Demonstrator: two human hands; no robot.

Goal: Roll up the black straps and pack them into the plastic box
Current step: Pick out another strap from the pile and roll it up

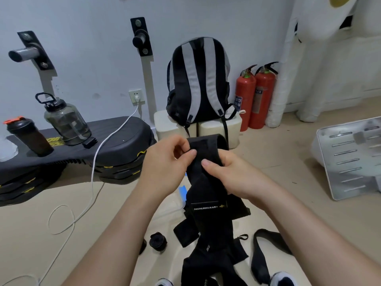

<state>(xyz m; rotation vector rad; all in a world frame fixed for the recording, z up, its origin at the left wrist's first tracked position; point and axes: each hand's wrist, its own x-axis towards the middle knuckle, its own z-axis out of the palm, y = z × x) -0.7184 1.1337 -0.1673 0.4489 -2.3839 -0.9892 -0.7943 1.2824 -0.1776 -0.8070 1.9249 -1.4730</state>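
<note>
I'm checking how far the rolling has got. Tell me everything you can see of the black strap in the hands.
The black strap is a wide, soft band, woven fabric by its look. The left hand and right hand pinch it near the top, where it curls over. Below it hangs twisted, bears a white-lettered label, and runs down among other straps on the floor.

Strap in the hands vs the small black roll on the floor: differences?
The held strap hangs loose and unrolled; the rolled strap is wound into a compact coil. The held strap is pinched by the left hand and right hand; the rolled strap lies untouched on the floor. The held strap shows a white-lettered label; none shows on the rolled strap. Both are black.
</note>
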